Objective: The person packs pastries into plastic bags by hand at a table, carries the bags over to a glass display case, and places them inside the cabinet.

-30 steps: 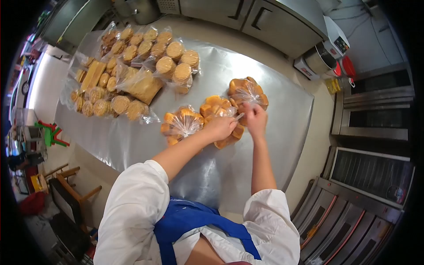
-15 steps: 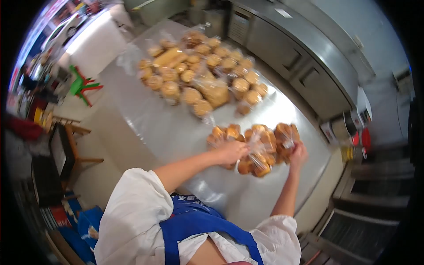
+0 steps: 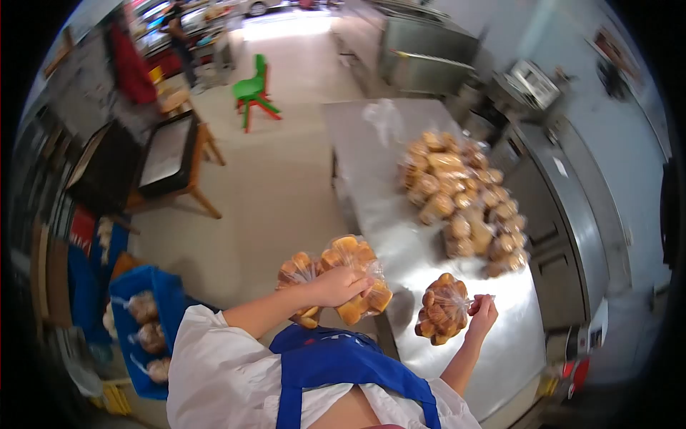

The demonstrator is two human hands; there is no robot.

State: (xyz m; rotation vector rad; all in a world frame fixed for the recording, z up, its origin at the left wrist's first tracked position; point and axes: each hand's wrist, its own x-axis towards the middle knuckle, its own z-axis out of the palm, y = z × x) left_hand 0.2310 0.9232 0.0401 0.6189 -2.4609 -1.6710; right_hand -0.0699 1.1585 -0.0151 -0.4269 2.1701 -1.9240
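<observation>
My left hand (image 3: 343, 286) is closed on the gathered necks of bread bags, in front of my blue apron. Two clear bags of golden bread rolls hang from it, one bag (image 3: 356, 261) on the right and another bag (image 3: 296, 274) on the left. My right hand (image 3: 483, 312) pinches the twisted neck of a third bag of bread rolls (image 3: 443, 309), browner in colour, over the near part of the metal table (image 3: 364, 154). Farther along the table lies a pile of bagged bread (image 3: 457, 189).
A blue crate (image 3: 164, 286) with several bagged items stands at the lower left. Beyond it, a black tray (image 3: 168, 154) rests on a wooden stand. A green and red chair (image 3: 254, 89) is on the floor ahead. Another person (image 3: 179, 43) stands far off at the left.
Both hands have lifted the bread bags from the table. My view has turned left, and the left hand's bags now hang off the table's left edge.
</observation>
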